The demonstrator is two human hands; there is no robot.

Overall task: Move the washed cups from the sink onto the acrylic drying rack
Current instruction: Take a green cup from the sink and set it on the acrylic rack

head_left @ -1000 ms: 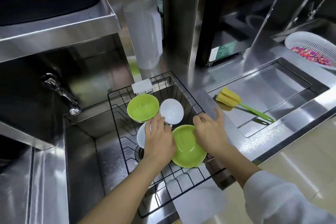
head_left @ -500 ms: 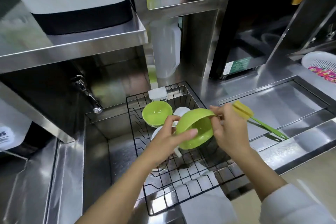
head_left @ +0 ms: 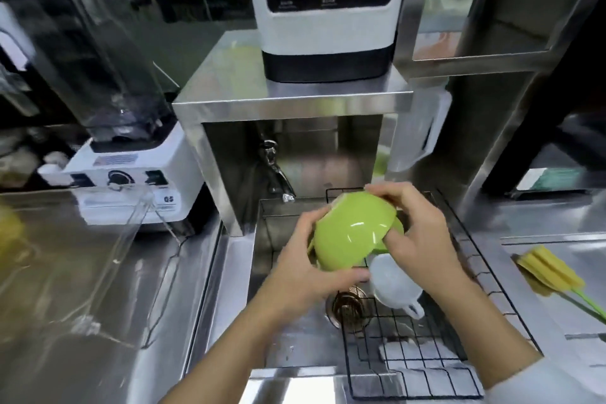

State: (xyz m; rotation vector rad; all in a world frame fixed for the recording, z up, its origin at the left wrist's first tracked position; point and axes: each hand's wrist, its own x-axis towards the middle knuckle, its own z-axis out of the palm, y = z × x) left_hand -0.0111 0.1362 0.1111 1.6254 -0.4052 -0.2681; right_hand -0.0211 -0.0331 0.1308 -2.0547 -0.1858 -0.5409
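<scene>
Item one, green cup (head_left: 352, 234): we hold it over the sink (head_left: 295, 348), above the back end of the black wire basket (head_left: 416, 367), mouth tipped down and away from us, probably so leftover water drains before it travels. Our left hand (head_left: 305, 275) cradles its lower left side, fingers curled under and thumb on the wall. Our right hand (head_left: 418, 236) clamps the upper right rim, fingers pressed against the shell.

Item two, white cup (head_left: 392, 285): lying on its side in the basket, handle toward us, just below the green one; not yet collected.

Item three, clear rack (head_left: 131, 249): on the worktop left of the sink, in front of the blender base (head_left: 131, 180). We judge it the drying destination, and no cup stands on it.

Item four, yellow sponge brush (head_left: 547, 272): at the worktop's right edge, its green handle cut off by the frame.

Unclear: the rack's outline is transparent and blurred, so its slots cannot be counted. A second green rim peeks out behind the held cup; we cannot tell what it belongs to. Other basket contents are hidden by our hands.
</scene>
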